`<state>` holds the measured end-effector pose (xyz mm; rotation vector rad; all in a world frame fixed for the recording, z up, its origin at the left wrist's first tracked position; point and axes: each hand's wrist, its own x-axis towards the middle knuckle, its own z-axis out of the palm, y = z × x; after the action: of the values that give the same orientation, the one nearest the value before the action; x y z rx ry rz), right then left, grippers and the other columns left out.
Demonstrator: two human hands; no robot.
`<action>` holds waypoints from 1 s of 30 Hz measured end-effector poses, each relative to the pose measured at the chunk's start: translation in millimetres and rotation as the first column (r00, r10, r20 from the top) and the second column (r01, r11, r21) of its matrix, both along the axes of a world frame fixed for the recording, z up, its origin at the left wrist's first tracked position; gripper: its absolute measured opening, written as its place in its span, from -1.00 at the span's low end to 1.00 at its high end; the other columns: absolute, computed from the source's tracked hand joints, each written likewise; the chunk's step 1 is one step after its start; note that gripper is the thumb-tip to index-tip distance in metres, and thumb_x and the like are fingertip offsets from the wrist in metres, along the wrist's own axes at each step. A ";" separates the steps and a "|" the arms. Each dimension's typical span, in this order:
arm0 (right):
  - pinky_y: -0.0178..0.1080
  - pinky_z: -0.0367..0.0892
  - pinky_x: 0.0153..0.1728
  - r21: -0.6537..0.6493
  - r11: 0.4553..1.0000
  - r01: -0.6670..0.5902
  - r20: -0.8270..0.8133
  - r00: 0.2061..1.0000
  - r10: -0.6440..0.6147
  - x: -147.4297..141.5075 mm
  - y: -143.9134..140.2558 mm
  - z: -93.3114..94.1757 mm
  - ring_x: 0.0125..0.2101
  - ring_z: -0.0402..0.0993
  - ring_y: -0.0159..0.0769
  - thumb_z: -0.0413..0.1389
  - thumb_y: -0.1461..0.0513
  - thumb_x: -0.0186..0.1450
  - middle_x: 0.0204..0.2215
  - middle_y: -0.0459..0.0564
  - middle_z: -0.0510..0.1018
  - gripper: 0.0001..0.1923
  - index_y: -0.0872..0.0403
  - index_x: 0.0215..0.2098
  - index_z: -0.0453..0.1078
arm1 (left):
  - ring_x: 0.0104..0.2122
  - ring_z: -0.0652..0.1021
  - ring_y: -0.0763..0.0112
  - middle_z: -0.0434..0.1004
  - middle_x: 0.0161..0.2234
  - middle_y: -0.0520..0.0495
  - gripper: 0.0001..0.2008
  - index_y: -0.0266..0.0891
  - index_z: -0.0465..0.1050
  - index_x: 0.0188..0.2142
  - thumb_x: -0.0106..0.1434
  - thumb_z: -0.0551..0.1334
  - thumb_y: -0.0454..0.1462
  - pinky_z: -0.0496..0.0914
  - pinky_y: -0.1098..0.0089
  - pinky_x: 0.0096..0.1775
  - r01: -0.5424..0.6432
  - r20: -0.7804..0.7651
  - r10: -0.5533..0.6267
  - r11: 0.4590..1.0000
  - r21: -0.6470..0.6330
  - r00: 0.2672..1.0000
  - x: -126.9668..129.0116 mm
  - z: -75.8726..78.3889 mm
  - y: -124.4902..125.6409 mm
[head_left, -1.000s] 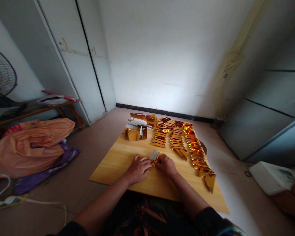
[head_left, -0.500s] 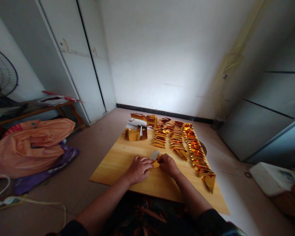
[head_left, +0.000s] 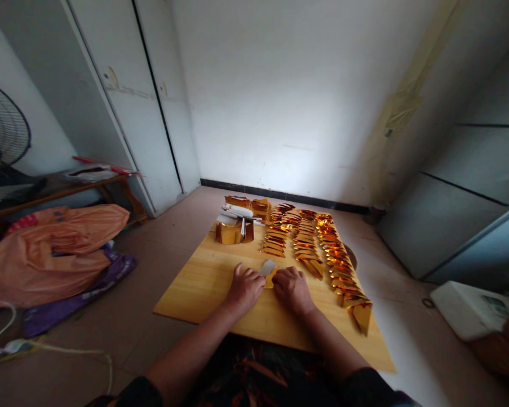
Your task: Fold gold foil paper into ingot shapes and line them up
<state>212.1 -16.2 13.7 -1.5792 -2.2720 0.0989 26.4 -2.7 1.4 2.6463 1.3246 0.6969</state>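
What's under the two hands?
A small gold foil paper pokes out between the left hand and right hand, on the wooden board. The rest of the paper is covered by the hands.

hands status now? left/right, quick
Left hand: closed on the gold foil paper, pressing it to the wooden board.
Right hand: closed on the same gold foil paper.
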 end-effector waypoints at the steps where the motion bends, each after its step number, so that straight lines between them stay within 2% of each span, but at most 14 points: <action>1: -0.27 0.07 -0.20 0.006 1.000 -0.015 0.007 1.000 0.015 0.5 -3.0 1.2 -0.20 0.30 -0.27 0.06 0.27 0.28 -0.34 -0.04 0.54 -0.88 0.02 -0.35 0.46 | -0.15 0.46 0.33 0.57 -0.28 0.04 -0.81 -0.13 0.44 -0.33 0.23 0.10 -0.41 -0.03 -0.06 0.14 0.003 0.001 -0.003 1.000 -0.001 1.000 -2.5 0.4 1.7; 5: -0.27 0.06 -0.20 -0.002 0.996 -0.093 -0.010 0.996 0.093 -3.5 -9.7 0.7 -0.25 0.32 -0.30 0.07 0.27 0.28 -0.42 -0.05 0.53 -0.84 0.06 -0.44 0.44 | -0.04 0.43 0.29 0.58 -0.22 0.05 -0.74 -0.12 0.44 -0.33 0.22 0.05 -0.46 -0.07 -0.10 0.16 -0.015 -0.022 0.015 1.000 0.002 1.000 -13.4 2.7 10.2; 9: -0.31 0.11 -0.24 -0.031 0.974 -0.226 -0.072 0.972 0.223 -11.3 -8.4 -8.9 -0.29 0.36 -0.33 0.06 0.29 0.28 -0.39 -0.06 0.54 -0.87 0.04 -0.36 0.46 | 0.05 0.37 0.21 0.55 -0.10 -0.01 -0.75 -0.14 0.48 -0.32 0.20 0.07 -0.44 -0.04 -0.12 0.16 -0.024 -0.039 0.025 0.999 0.040 0.999 -16.8 4.3 16.2; 11: -0.32 0.14 -0.24 -0.021 0.965 -0.262 -0.104 0.960 0.259 -13.0 -6.6 -14.1 -0.30 0.38 -0.34 0.06 0.30 0.29 -0.37 -0.05 0.54 -0.87 0.04 -0.31 0.46 | 0.08 0.35 0.18 0.50 -0.01 -0.03 -0.76 -0.15 0.49 -0.32 0.19 0.09 -0.43 -0.03 -0.12 0.17 -0.003 -0.050 0.007 0.997 0.073 0.999 -16.2 4.0 17.8; 13: -0.33 0.16 -0.23 -0.006 0.962 -0.274 -0.125 0.954 0.271 -12.9 -4.9 -18.1 -0.31 0.39 -0.35 0.07 0.31 0.28 -0.36 -0.05 0.54 -0.88 0.05 -0.28 0.45 | 0.07 0.35 0.17 0.49 0.00 -0.06 -0.77 -0.17 0.50 -0.33 0.19 0.09 -0.44 0.04 -0.07 0.16 0.028 -0.055 -0.023 0.996 0.086 0.998 -15.4 2.6 19.4; 16: -0.34 0.17 -0.22 0.005 0.966 -0.257 -0.106 0.961 0.256 -11.4 -3.6 -20.8 -0.30 0.38 -0.35 0.09 0.31 0.26 -0.33 -0.04 0.52 -0.90 0.06 -0.31 0.45 | -0.03 0.41 0.23 0.52 -0.13 -0.13 -0.76 -0.23 0.50 -0.34 0.19 0.07 -0.45 0.26 0.12 0.05 0.075 -0.025 -0.073 0.994 0.074 0.997 -14.8 -0.8 22.1; 19: -0.32 0.15 -0.23 -0.002 0.980 -0.198 -0.035 0.980 0.198 -11.2 -4.9 -19.0 -0.27 0.36 -0.32 0.11 0.26 0.26 -0.31 -0.03 0.51 -0.91 0.05 -0.36 0.47 | -0.18 0.44 0.28 0.52 -0.28 -0.13 -0.76 -0.25 0.48 -0.41 0.19 0.06 -0.46 0.36 0.26 -0.11 0.099 -0.010 -0.099 0.993 0.056 0.995 -15.6 -4.4 24.0; 25: -0.28 0.09 -0.27 -0.017 0.992 -0.125 0.096 0.987 0.126 -15.3 -9.4 -11.4 -0.24 0.33 -0.30 0.12 0.21 0.27 -0.31 -0.06 0.51 -0.91 0.03 -0.37 0.46 | -0.24 0.45 0.32 0.50 -0.32 -0.10 -0.80 -0.24 0.43 -0.42 0.19 0.07 -0.46 0.34 0.31 -0.15 0.081 -0.042 -0.079 0.996 0.045 0.996 -19.1 -9.7 24.5; 30: -0.27 0.06 -0.31 0.015 0.992 -0.121 0.151 0.982 0.118 -18.6 -6.9 -14.4 -0.28 0.31 -0.31 0.08 0.22 0.31 -0.33 -0.05 0.50 -0.86 0.03 -0.38 0.45 | -0.29 0.46 0.31 0.49 -0.39 -0.08 -0.83 -0.22 0.41 -0.43 0.18 0.09 -0.44 0.30 0.28 -0.18 0.052 -0.083 -0.047 0.997 0.059 0.995 -17.3 -6.8 22.7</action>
<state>193.5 -23.1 -0.7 -1.4824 -2.4733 -0.0162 9.0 19.9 -5.4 2.7735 1.2715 0.6399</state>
